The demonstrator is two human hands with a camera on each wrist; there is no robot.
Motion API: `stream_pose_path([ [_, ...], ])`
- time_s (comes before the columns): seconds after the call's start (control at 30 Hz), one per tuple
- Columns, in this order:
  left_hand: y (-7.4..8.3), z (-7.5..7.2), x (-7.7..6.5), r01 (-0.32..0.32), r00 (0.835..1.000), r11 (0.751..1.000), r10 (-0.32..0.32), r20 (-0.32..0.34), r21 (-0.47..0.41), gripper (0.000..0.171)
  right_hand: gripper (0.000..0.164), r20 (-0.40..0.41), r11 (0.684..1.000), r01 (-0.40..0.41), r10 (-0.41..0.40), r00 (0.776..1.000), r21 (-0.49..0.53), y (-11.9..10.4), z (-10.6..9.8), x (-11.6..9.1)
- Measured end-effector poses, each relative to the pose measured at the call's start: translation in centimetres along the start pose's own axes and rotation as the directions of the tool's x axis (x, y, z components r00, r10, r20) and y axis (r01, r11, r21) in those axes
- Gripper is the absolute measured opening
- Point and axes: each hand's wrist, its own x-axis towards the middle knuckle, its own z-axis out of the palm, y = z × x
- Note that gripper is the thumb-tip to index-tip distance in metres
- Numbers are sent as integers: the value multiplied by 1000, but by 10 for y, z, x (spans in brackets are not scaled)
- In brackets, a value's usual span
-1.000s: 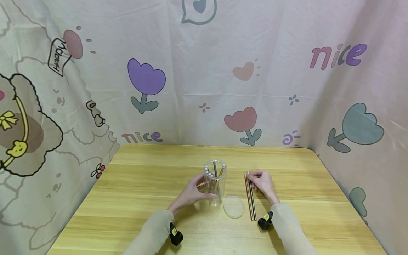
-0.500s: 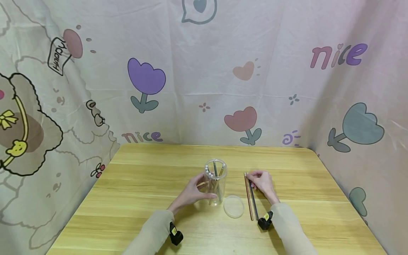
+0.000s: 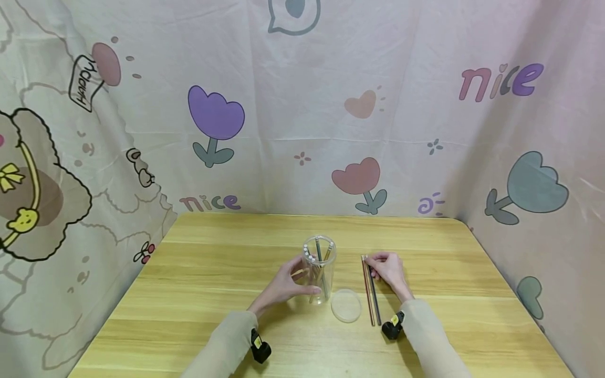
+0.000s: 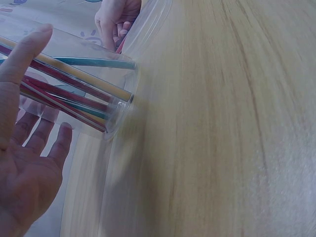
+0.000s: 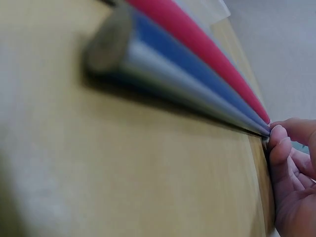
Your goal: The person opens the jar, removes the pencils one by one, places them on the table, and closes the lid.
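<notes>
In the head view my left hand (image 3: 285, 286) holds a clear cylindrical jar (image 3: 332, 278) that stands upright on the table. Thumb and fingers lie on either side of its wall. Several coloured pencils (image 4: 74, 81) lean inside it, their white-tipped ends near the open rim. To the jar's right, my right hand (image 3: 388, 269) pinches the far end of a dark blue pencil (image 3: 375, 302) between thumb and fingertips. The right wrist view shows this blue pencil low over the wood, with a red pencil (image 5: 197, 39) lying alongside it.
A round clear lid (image 3: 346, 305) lies flat on the wooden table (image 3: 227, 252), between the jar and the two pencils. Behind the table's far edge hangs a printed cloth (image 3: 283, 105), which also covers the left and right sides.
The blue pencil's near end has swung right, away from the red pencil, then slightly back left. My right hand keeps its pinch at the far end. My left hand and the jar stay put.
</notes>
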Motion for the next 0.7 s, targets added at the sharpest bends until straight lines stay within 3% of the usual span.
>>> stream_pose_path([
  [0.43,1,0,0,-6,1000,1000,7,-6,2,79,23,60,993,-48,41,997,109,-2,-2,2],
  [0.7,1,0,0,-4,1000,1000,4,-4,7,80,23,65,986,-35,24,998,166,-5,-4,0],
])
